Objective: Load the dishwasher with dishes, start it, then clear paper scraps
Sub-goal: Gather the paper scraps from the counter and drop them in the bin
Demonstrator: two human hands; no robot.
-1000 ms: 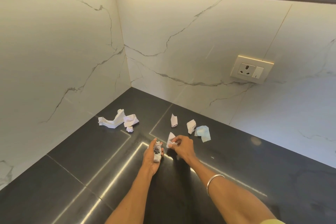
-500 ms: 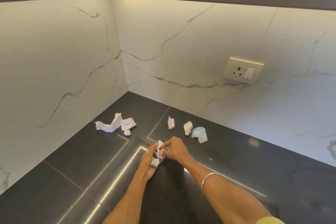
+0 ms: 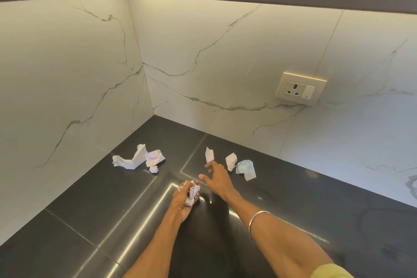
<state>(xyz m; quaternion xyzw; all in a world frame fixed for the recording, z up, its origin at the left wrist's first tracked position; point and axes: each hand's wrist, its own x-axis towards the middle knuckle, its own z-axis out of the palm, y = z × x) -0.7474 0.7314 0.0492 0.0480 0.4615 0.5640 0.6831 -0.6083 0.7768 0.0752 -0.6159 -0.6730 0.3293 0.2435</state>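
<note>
Glossy black counter (image 3: 67,232) in a corner, tiled in large slabs with thin pale seams, mirroring a bright strip of light; behind it, white marble-look wall panels (image 3: 56,74) veined in grey, under a dark matte band. Far left on the counter, a long twisted white scrap (image 3: 129,160), creased and partly standing, touching a crumpled white wad (image 3: 154,157); just in front of that, a tiny tight ball (image 3: 154,169). Nearer the middle, left hand (image 3: 182,201) palm up, fingers curled round a bunch of crumpled white scraps (image 3: 191,190). Just right of it, right hand (image 3: 217,181) stretched forward over the counter, fingers spread and holding nothing, fingertips just short of a small upright folded scrap (image 3: 209,154); thin metal bangle (image 3: 259,220) on that wrist, ring on one finger. Further right, a crumpled white piece (image 3: 231,160) touching a flat pale-blue scrap (image 3: 246,169) with mottled colour and torn edges. On the right wall panel, a cream socket plate (image 3: 301,88) with three round holes and a rocker switch. No readable writing anywhere. At the bottom right edge, a bit of yellow sleeve (image 3: 329,272).
</note>
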